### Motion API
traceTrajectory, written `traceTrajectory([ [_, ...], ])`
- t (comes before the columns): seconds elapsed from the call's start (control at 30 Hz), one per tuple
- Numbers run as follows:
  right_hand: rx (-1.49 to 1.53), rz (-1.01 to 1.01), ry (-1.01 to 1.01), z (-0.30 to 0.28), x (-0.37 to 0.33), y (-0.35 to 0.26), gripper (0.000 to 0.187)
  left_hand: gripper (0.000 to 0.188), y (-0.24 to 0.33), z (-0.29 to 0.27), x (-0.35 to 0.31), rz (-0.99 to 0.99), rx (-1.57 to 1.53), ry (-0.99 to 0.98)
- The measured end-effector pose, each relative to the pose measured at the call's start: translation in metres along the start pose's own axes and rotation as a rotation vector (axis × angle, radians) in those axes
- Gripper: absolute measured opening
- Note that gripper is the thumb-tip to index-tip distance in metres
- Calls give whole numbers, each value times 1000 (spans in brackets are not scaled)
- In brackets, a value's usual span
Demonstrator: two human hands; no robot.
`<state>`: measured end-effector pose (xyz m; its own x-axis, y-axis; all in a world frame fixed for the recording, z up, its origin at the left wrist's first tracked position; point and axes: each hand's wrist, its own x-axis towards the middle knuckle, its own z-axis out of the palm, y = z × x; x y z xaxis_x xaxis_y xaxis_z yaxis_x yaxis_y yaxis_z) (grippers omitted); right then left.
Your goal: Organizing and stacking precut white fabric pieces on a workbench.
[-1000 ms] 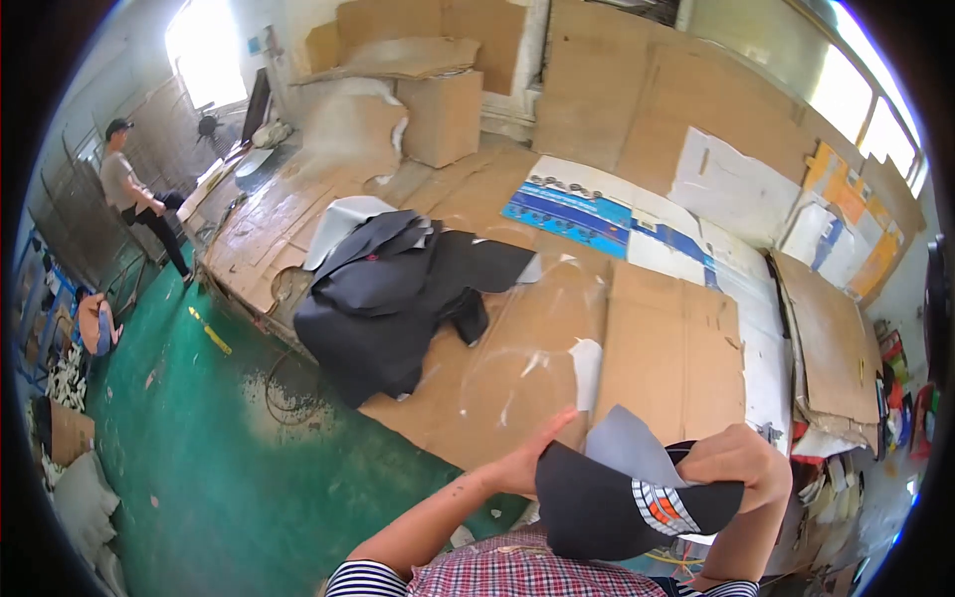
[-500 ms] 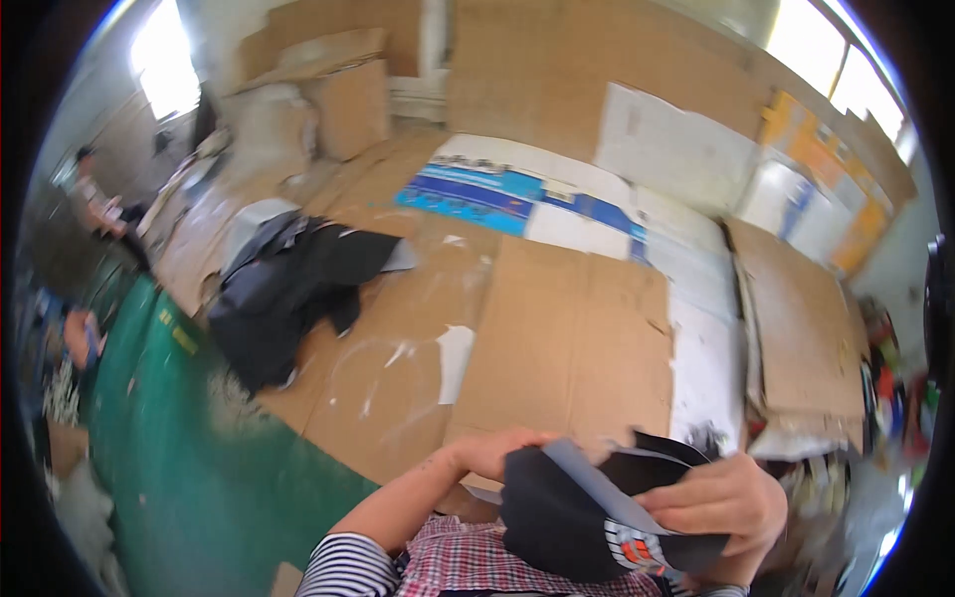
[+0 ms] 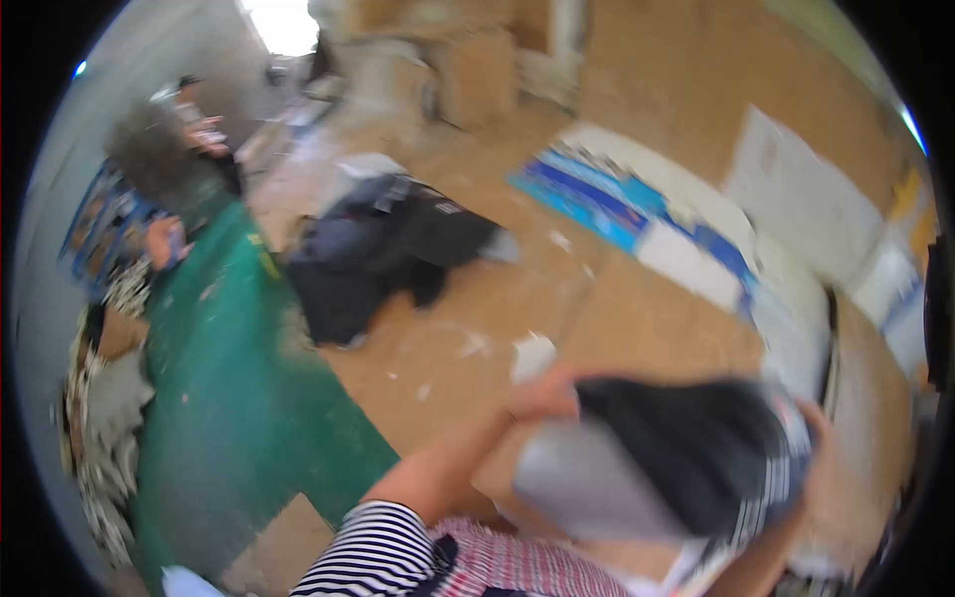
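A floppy black and grey sheet piece [image 3: 686,448] with white striped print near one end is stretched between my hands, blurred by motion. My left hand [image 3: 547,395] pinches its upper left edge. At the far right end, my right hand [image 3: 820,448] grips beside the print; most of its fingers are hidden or smeared. Farther left, a heap of similar black and grey pieces [image 3: 388,249] lies on the cardboard floor covering [image 3: 487,308].
Green floor [image 3: 249,408] runs along the left. A blue and white printed cardboard sheet [image 3: 607,199] lies ahead, with a stack of cardboard [image 3: 870,383] at the right. A person [image 3: 206,129] is at the far left. Piled sheets [image 3: 104,418] line the left wall.
The sheet piece has gone from folded and bunched to spread out between my hands, its grey side showing below. My view has swung left, and my hands have moved apart and forward.
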<state>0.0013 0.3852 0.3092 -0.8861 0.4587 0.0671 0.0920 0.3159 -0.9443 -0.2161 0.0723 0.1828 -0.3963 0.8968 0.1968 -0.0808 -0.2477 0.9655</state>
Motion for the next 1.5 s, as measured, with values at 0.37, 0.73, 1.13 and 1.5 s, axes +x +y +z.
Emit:
traceTrajectory([
  [0.37,-124,602,291,89,5,254,52,41,-123,-27,-21,-929,-94,561],
  [0.73,120,737,12,79,-44,229,49,26,-143,15,-41,-893,394,699],
  [1.13,361,685,280,98,-102,225,43,31,-135,49,-112,-828,30,770],
  [1.5,440,754,300,84,-111,226,44,43,-128,49,-151,-678,-228,1018],
])
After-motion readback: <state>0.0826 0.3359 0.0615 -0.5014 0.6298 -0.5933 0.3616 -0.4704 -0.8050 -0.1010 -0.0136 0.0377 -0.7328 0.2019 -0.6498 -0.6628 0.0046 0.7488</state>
